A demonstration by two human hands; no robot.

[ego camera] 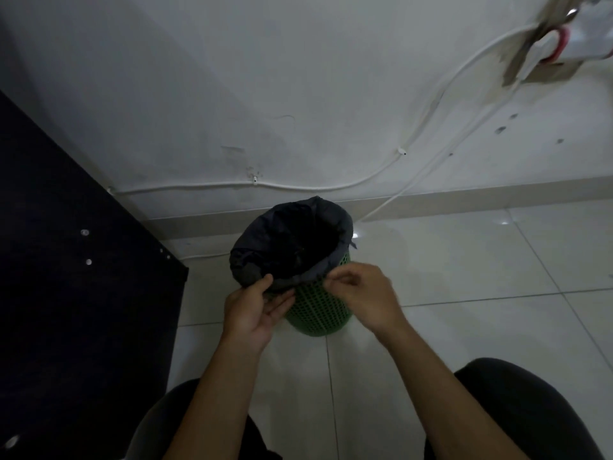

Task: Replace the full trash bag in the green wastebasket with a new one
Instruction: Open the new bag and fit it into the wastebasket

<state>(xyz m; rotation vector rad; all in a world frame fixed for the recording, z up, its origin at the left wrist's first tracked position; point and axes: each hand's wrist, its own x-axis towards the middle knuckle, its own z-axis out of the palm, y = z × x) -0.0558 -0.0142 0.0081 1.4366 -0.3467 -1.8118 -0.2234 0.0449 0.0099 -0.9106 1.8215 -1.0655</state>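
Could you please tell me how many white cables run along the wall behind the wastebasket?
2: an upper cable clipped along the wall from the dark cabinet toward the upper right, and a lower cable slanting down to the skirting beside the wastebasket. Others may be hidden.

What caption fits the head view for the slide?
Both hands, left hand and right hand, pinch the black trash bag at the near rim of the green wastebasket.

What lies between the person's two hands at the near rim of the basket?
In the head view, the folded-over edge of the black bag on the green basket lies between the left hand and right hand.
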